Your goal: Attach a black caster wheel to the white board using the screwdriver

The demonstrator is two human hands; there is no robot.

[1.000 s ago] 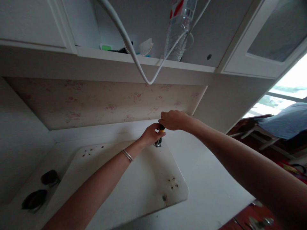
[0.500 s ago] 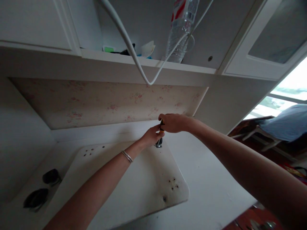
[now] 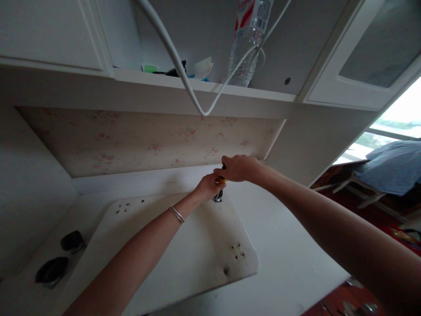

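My right hand (image 3: 241, 167) is closed around the black and yellow handle of what looks like a screwdriver (image 3: 222, 180), held upright. Just below, my left hand (image 3: 208, 186) pinches the tool's lower part; its fingers hide most of the shaft. Under the tool sits a small black caster with a metal plate (image 3: 217, 199), at the far right corner of a white panel (image 3: 184, 254). Screw holes (image 3: 237, 251) show in other corners of that panel. Two loose black casters (image 3: 51, 271) lie to its left.
The panel rests on a white surface (image 3: 279, 232) below a floral backboard (image 3: 158, 145). Overhead, a shelf (image 3: 158, 80) holds a clear plastic bottle (image 3: 245, 57) and small items. A white cable (image 3: 184, 74) hangs down in front. A cloth-covered seat (image 3: 394, 166) stands by the window.
My right hand's fingers have shifted and turned slightly around the handle. My left hand stays nearly where it was, and the caster and panel hold their place.
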